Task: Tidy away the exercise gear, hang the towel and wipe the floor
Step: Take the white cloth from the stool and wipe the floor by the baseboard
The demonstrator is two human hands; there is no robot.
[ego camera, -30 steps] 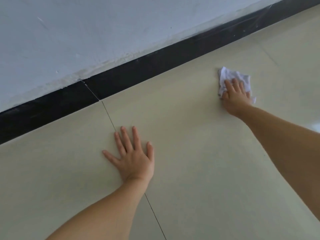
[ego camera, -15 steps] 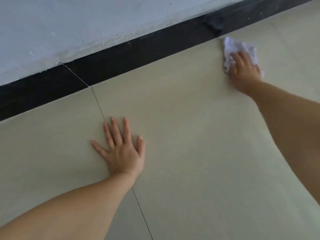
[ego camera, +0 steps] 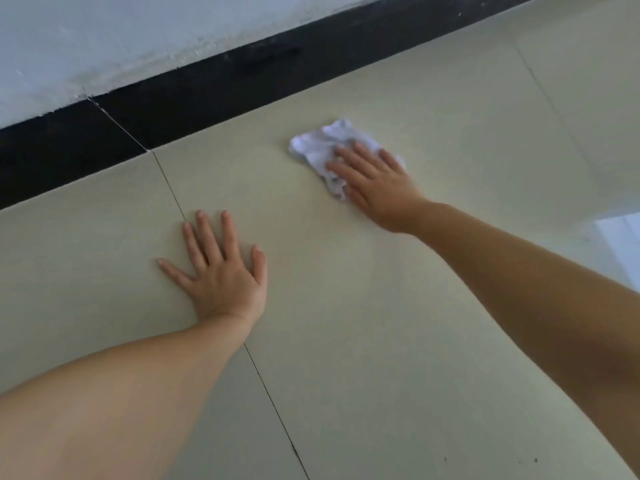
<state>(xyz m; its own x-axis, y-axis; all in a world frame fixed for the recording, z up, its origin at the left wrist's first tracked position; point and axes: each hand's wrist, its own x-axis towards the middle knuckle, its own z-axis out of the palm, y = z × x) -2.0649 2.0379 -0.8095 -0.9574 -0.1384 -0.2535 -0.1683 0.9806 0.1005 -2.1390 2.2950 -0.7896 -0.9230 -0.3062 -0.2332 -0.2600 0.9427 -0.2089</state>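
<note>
A: Which step is in hand?

B: Wiping the floor, I judge. The right hand (ego camera: 375, 188) lies flat, fingers stretched out, pressing a crumpled white cloth (ego camera: 323, 145) onto the pale floor (ego camera: 398, 341). It pins the cloth under the palm and is not clenched around it.

A: And the other one?

B: The left hand (ego camera: 221, 268) is spread wide and empty, palm down on the tile, bearing the person's weight by the look of it. It sits just beside a thin grout line (ego camera: 270, 400).

A: Where is the cloth exactly?

B: On the tile ahead and to the right, near the black skirting (ego camera: 173, 98) but apart from it.

A: What does the next move call for?

B: Probably steady downward pressure while sliding the cloth, so that it does not bunch up or slip from under the palm. A few dark specks (ego camera: 535, 460) near the bottom edge look unwiped.

A: And the room?

B: Large smooth cream tiles, faintly glossy, meeting a white wall (ego camera: 104, 36) with scuffed paint above the skirting. A bright patch (ego camera: 620, 247) shows at the right edge. No exercise gear or towel is in view.
</note>
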